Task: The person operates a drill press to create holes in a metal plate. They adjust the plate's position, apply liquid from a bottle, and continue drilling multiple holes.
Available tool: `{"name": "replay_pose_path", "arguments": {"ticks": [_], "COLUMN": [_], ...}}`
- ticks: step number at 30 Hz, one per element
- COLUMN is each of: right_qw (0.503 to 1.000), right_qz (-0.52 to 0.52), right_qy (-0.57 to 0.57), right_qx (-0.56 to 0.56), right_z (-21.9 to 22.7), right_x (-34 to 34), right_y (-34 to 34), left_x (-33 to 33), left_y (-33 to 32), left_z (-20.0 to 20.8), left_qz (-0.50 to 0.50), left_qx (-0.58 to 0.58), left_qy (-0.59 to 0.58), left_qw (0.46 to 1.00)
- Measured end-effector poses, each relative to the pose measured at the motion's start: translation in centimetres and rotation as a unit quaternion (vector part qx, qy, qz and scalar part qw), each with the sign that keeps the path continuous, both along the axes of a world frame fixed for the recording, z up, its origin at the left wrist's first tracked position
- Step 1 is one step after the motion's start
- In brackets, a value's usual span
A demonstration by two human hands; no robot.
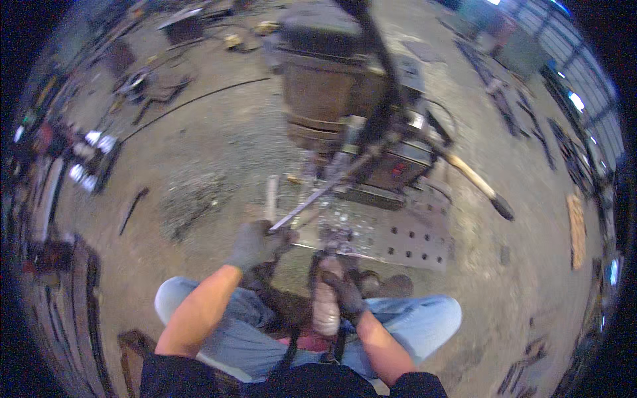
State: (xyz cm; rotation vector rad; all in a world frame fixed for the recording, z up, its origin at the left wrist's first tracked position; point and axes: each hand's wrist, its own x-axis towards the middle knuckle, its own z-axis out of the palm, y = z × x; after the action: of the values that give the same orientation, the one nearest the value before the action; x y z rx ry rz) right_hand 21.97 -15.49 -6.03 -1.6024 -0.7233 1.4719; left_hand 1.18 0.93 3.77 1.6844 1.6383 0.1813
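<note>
While a long grey metal bar (315,197) is gripped by the left hand (253,244), seemingly for leverage, a pale cylindrical object (325,313) is held between the denim-clad knees (441,315) by the right hand (348,292).

So the outfit's pretty basic workshop stuff. Black top (318,381), looks plain from what's visible, with dark sleeves (174,377) that stop around the elbows, so the forearms (202,308) are bare down to the gloves. Left hand (252,244) has a grey work glove, kinda matte, ending at the wrist. Right hand (346,293) has one too, reads darker, close to charcoal. Jeans (424,320) are light blue denim, faded, and look paler around the knees. Too blurry to make out any stitching on the gloves, tbh.
</note>
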Motion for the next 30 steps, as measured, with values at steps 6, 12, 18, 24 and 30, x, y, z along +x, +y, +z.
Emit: {"name": "replay_pose_path", "arguments": {"ticks": [6,12,18,24,30], "right_qw": [0.958,0.977,0.955,0.929,0.946], "right_qz": [-0.016,-0.002,-0.018,-0.056,-0.169], "right_qy": [0.286,0.212,0.265,0.336,0.268], "right_qx": [-0.033,-0.035,-0.132,-0.142,-0.068], "right_z": [-3.1,-5.1,-0.4,0.8,2.5], "right_x": [0.1,1.0,1.3,0.3,0.1], "right_y": [-0.6,-1.2,-0.6,-0.2,1.0], "left_x": [0.0,-0.4,-0.2,0.4,0.4], "left_y": [0.2,0.2,0.2,0.4,0.2], "left_z": [1.1,-1.3,-0.4,-0.9,-2.6], "left_qz": [-0.078,-0.039,-0.033,-0.018,0.015], "left_qx": [0.019,-0.007,0.015,-0.012,0.003], "left_qy": [0.049,-0.032,-0.004,-0.023,-0.049], "left_qw": [0.996,0.999,0.999,0.999,0.999]}}
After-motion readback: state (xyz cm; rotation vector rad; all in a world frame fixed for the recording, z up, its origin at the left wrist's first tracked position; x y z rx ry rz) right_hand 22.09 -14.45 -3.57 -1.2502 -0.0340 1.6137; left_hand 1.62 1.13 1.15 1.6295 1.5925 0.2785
